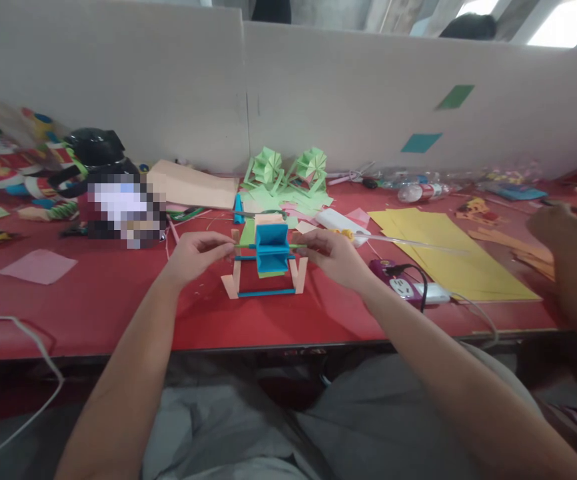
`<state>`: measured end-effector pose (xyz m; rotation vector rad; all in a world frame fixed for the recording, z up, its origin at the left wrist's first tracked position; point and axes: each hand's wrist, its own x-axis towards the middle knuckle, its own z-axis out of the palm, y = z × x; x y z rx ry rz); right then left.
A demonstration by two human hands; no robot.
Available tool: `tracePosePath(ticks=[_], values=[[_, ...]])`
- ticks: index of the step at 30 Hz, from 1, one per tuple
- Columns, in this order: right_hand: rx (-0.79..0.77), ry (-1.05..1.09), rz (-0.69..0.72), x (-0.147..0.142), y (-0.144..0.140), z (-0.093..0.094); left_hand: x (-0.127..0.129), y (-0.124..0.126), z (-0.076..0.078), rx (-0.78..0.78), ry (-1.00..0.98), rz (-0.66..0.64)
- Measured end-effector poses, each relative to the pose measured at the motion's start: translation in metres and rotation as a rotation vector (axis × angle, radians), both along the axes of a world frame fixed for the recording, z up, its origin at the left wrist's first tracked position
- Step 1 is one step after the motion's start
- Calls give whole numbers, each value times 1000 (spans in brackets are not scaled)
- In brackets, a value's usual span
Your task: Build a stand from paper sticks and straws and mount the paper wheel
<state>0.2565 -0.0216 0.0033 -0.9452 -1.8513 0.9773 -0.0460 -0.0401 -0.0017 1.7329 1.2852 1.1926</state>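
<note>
Here I see my left hand (199,252) and right hand (332,254) both pinched shut on the ends of a thin green stick axle (242,246), one hand at each side. Between them hangs a blue folded-paper wheel (272,249), threaded on that axle and sitting over a peach paper-strip stand (298,275) on the red table (118,300). Just beyond my right hand lie yellow paper sheets (443,247) and a purple power strip (398,280). Another person's hand (563,230) rests far to my right.
</note>
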Motion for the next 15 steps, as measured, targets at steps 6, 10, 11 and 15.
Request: tracePosePath(ticks=[6, 10, 11, 15], values=[[84, -125, -86, -4, -3, 3, 1, 1, 1, 47, 52, -11], [105, -201, -131, -5, -3, 3, 2, 0, 0, 6, -47, 11], [101, -201, -136, -6, -3, 3, 2, 0, 0, -3, -76, 9], [71, -155, -127, -6, -2, 2, 3, 0, -1, -12, -93, 11]])
